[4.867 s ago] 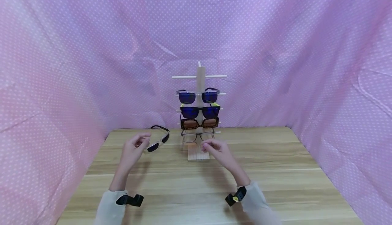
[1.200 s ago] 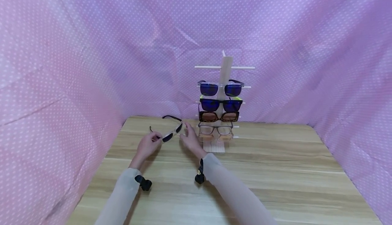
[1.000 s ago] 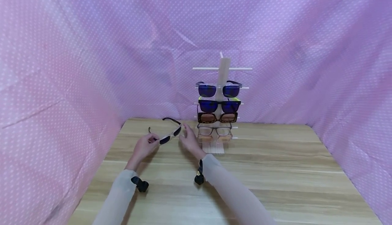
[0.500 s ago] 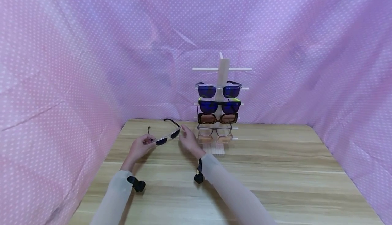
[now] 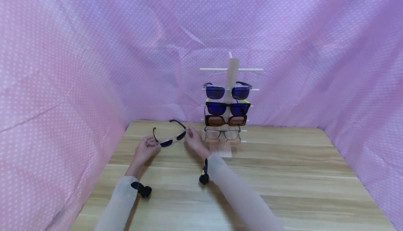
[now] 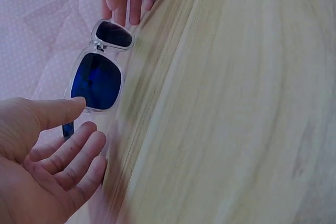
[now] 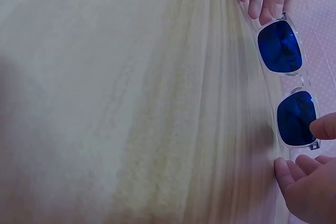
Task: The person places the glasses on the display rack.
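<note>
A pair of sunglasses (image 5: pixel 167 143) with a clear frame, dark blue lenses and dark temples spread wide is held between both hands, left of the display stand. My left hand (image 5: pixel 145 150) pinches its left end by the hinge; in the left wrist view the thumb of that hand (image 6: pixel 47 156) lies at the lens corner, fingers curled behind the temple. At the other end my right hand (image 5: pixel 196 142) grips the corner, its thumb (image 7: pixel 325 127) on the lens edge. Both lenses face the person, and the temples point toward the back curtain.
Just right of my right hand stands the wooden display stand (image 5: pixel 232 66). Several pairs of glasses hang on it, among them black sunglasses (image 5: pixel 216 108) and tortoiseshell ones (image 5: pixel 215 120). A bare white rod (image 5: pixel 252 69) crosses its top. Pink dotted curtain (image 5: pixel 94 49) surrounds the wooden table (image 5: pixel 283 175).
My right hand has come from the stand's base to the sunglasses' right end. My left hand has taken the left end. The sunglasses have turned to face the person more squarely.
</note>
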### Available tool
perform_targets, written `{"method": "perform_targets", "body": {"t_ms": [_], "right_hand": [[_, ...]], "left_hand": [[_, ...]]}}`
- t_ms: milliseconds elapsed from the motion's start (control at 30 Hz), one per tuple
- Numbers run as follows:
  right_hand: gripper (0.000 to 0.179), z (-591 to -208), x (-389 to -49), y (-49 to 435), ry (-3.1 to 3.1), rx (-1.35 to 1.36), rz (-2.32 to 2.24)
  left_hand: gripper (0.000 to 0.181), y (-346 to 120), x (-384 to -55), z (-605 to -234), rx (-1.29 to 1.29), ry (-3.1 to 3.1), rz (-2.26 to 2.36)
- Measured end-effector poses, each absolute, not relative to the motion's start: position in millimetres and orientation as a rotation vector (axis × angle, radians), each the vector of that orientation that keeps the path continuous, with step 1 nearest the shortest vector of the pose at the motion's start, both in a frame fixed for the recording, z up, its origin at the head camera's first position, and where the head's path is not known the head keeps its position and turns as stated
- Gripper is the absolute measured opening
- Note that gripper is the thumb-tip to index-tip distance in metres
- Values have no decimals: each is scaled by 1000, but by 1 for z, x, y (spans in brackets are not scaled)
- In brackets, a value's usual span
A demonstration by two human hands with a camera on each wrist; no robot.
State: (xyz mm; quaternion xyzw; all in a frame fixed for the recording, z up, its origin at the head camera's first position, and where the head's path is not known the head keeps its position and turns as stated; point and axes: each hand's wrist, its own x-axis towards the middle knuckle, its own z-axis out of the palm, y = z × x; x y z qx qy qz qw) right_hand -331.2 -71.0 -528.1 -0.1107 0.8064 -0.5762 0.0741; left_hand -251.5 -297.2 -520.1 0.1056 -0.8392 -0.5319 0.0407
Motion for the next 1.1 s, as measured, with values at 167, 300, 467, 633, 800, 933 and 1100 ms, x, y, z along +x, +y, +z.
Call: {"method": "perform_targets", "body": {"t_ms": [167,300,467,633,800,933,1100], "right_hand": [[57,-527,-333,-71,2344,-302,-1823],[48,-526,-333,-72,2337,-299,-1845],[38,-524,-331,-72,2346,-284,-1841],[35,-528,-330,-70,2334,-349,-1902],[33,-527,-327,-69,2291,-347,-1944],[33,-527,-326,-71,2249,-294,-1939],[32,-525,-322,-70,2191,-279,-1968]], "left_hand": [[57,-295,-252,-518,337,-2565,-1625],[47,-295,-251,-518,346,-2513,-1656],[39,-296,-251,-520,431,-2454,-1699],[39,-297,-248,-517,516,-2451,-1758],[40,-298,-243,-515,528,-2390,-1858],[43,-301,-242,-515,507,-2362,-1920],[47,-304,-238,-513,499,-2339,-1978]]}}
